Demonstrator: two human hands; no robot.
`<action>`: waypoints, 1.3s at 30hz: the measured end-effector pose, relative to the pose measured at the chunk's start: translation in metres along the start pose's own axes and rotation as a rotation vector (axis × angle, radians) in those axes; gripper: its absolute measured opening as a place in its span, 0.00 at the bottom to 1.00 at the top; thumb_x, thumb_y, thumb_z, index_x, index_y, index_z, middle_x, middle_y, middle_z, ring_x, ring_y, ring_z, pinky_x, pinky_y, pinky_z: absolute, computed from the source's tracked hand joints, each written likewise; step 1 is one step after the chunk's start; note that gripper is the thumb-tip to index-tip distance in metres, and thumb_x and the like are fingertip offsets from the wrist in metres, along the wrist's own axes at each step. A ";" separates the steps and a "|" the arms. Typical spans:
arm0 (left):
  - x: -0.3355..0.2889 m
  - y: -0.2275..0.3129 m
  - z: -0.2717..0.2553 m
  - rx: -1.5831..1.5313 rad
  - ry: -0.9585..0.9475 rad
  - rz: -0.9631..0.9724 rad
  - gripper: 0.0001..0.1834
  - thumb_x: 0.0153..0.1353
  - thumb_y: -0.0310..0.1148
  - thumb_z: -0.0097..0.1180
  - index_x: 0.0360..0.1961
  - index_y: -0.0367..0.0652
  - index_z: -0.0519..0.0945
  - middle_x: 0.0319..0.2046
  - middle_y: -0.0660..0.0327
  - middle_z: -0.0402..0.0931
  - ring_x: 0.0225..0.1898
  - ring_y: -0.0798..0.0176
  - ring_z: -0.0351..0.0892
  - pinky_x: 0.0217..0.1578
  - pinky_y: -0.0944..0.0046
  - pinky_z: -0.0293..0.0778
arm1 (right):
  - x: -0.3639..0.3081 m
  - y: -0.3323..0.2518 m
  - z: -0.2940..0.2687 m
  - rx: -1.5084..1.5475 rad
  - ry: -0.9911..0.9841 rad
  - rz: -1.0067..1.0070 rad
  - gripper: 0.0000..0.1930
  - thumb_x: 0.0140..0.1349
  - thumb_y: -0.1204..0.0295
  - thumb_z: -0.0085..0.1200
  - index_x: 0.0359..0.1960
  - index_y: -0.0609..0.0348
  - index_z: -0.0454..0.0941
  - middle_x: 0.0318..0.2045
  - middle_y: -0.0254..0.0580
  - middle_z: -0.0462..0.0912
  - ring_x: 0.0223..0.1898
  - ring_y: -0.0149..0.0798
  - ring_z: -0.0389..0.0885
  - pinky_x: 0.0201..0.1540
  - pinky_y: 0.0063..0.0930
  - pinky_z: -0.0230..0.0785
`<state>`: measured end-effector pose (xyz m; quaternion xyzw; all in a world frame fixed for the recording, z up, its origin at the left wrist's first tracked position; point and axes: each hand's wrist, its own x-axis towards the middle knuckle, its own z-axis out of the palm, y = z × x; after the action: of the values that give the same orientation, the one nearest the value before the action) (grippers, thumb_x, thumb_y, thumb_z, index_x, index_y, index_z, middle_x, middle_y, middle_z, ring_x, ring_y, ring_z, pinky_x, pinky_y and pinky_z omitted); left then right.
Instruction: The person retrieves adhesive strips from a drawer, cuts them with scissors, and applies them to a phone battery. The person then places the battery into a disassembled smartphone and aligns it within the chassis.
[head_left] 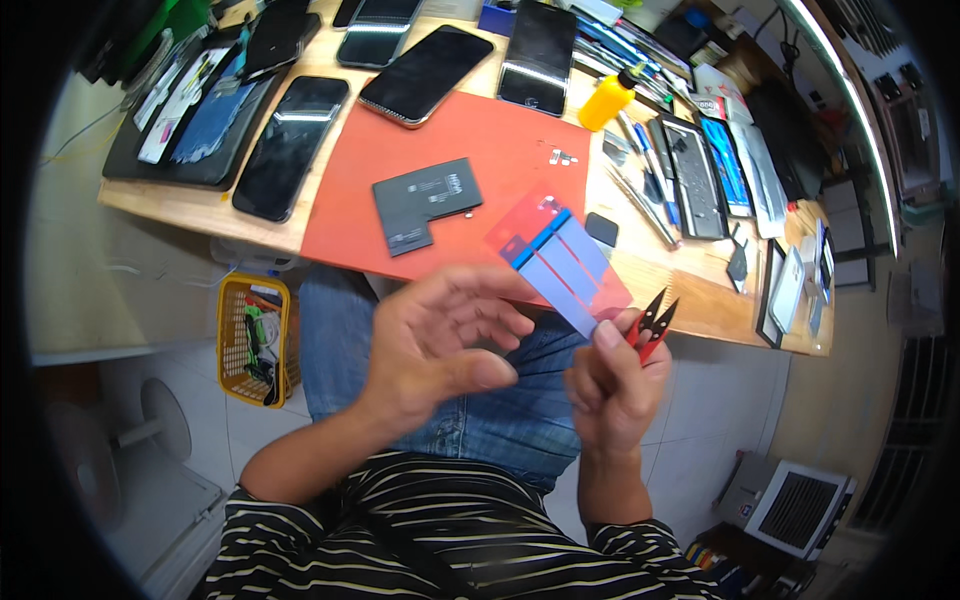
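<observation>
Between the thumb and fingers of my right hand (618,385) is a sheet of purple-blue adhesive strips (565,268), with a darker blue band across it and clear film at its far end. The same hand also keeps hold of red-handled thread snips (657,320), their dark pointed blades apart. My left hand (440,340) holds nothing; its fingers are curved and spread, left of the sheet and apart from it. Beyond the hands, an L-shaped black phone battery (428,203) lies on an orange-red mat (340,210).
Several phones surround the mat, including a dark phone (292,148) at left and another phone (428,75) on its far edge. A yellow bottle (607,100) stands at the far right corner. Tweezers (642,205) and phone parts crowd the right. A yellow basket (230,345) sits below.
</observation>
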<state>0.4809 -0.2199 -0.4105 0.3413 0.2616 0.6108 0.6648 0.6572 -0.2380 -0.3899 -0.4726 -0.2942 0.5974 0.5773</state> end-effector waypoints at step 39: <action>0.019 -0.002 0.022 0.314 -0.197 -0.576 0.08 0.66 0.25 0.64 0.41 0.29 0.85 0.33 0.58 0.85 0.33 0.70 0.84 0.35 0.69 0.83 | 0.014 -0.035 -0.055 -0.559 -0.248 0.004 0.10 0.62 0.70 0.69 0.36 0.63 0.82 0.19 0.21 0.65 0.22 0.17 0.58 0.25 0.17 0.50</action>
<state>0.5011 -0.2042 -0.3973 0.4089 0.3729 0.3142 0.7714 0.7227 -0.2294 -0.3825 -0.5372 -0.5144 0.5475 0.3834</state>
